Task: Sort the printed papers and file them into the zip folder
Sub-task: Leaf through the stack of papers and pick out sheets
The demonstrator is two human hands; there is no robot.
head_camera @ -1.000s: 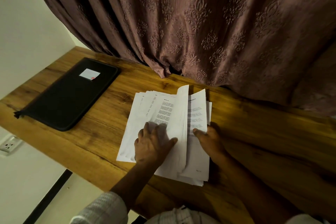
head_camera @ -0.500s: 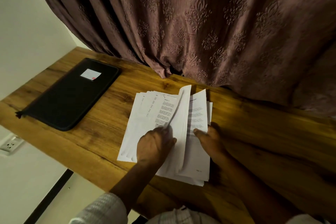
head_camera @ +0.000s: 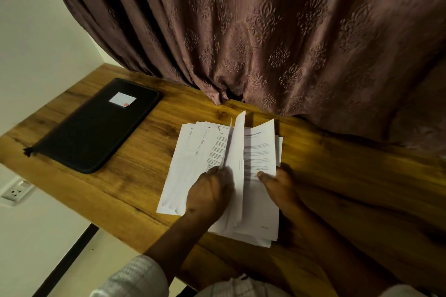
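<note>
head view: left hand (head_camera: 210, 190) now curls, lifting a sheet (head_camera: 237, 152) off papers (head_camera: 260, 202).

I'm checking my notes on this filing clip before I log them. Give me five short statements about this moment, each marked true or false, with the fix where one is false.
1. The zip folder lies shut on the wooden table, apart from the printed papers. True.
2. The left hand and the right hand are both on the papers. True.
3. The folder lies on the person's right of the papers. False: it lies to their left.
4. A loose sheet lies on top of the folder. False: only a small white label is on its cover.
5. A curtain hangs behind the table. True.
</note>
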